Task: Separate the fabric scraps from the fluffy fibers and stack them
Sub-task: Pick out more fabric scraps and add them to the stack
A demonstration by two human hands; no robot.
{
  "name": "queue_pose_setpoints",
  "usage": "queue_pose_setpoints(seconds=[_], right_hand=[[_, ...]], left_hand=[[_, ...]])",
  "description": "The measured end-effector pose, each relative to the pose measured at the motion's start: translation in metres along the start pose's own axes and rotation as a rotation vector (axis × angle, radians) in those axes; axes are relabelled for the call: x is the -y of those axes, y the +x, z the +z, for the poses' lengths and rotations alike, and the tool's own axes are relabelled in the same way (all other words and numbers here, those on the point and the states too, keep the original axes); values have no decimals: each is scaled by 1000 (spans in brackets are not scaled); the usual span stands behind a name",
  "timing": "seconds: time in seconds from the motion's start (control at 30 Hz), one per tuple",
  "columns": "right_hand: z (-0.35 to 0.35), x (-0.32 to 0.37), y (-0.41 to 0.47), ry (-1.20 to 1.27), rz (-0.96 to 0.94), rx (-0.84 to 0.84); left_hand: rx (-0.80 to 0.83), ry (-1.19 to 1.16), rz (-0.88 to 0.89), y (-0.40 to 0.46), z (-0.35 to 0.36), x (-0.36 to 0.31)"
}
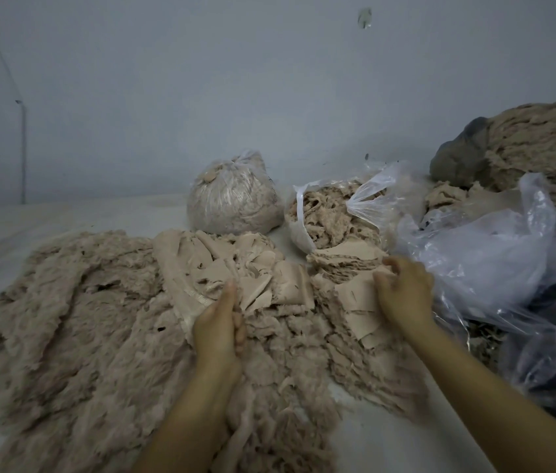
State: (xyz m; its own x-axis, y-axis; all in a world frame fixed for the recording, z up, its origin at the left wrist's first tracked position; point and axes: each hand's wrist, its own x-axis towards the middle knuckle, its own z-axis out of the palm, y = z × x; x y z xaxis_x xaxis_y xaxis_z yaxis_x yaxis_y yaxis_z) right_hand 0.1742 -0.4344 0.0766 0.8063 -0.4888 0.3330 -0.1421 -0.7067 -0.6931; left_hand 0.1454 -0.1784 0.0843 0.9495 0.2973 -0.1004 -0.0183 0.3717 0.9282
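Note:
A wide spread of beige fluffy fibers (75, 322) covers the white surface at left and centre. Smooth beige fabric scraps (222, 264) lie heaped behind it in the middle. A flatter stack of scraps (345, 264) sits to the right of that heap. My left hand (220, 326) lies on its edge in the pile, its curled fingers holding a tuft of fluffy fiber. My right hand (402, 288) has its fingers curled round a fabric scrap (355, 295) at the near edge of the stack.
A tied clear bag of fibers (232, 196) stands at the back by the wall. Beside it is an open bag of fibers (331, 216). Loose clear plastic bags (495, 254) fill the right side, with a large fiber mound (542, 145) behind them.

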Motion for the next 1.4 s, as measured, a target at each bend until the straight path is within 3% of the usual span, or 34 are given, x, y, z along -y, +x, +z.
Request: queue_pose_setpoints(seconds=[0.07,0.13,0.37,0.47,0.57,0.67,0.77,0.83,0.9,1.0,1.07,1.17,1.23,1.33,1.4], right_hand=[[3,14,-19,106,-135,39],[6,30,-40,251,-206,116],[29,57,-84,466,-214,450],[36,58,-92,553,-124,498],[36,62,-95,770,84,539],[32,74,-101,930,335,773],[31,85,-108,1059,478,1013],[31,94,-108,1142,560,1008],[33,101,-109,1184,623,892],[39,100,-112,1245,541,727],[41,94,-118,1165,411,707],[39,87,-128,1112,312,669],[37,83,-133,1172,339,681],[31,69,-140,1247,457,732],[27,58,-142,1266,494,755]], left_hand=[[-27,-146,-59,10,3,-5],[-4,-143,-54,12,4,-6],[-42,-287,-205,21,-1,-18],[-39,-334,-233,25,-5,-25],[64,-113,-21,4,-4,-11],[193,37,134,-26,0,8],[218,65,124,-44,0,25],[271,145,129,-53,-2,37],[333,201,89,-61,-4,44],[207,80,-74,-56,-10,41],[138,-40,-191,-47,-12,34],[236,-69,-311,-38,-8,23],[210,-127,-373,-30,-3,15],[22,-258,-293,-4,-7,-1],[3,-298,-299,9,-12,-7]])
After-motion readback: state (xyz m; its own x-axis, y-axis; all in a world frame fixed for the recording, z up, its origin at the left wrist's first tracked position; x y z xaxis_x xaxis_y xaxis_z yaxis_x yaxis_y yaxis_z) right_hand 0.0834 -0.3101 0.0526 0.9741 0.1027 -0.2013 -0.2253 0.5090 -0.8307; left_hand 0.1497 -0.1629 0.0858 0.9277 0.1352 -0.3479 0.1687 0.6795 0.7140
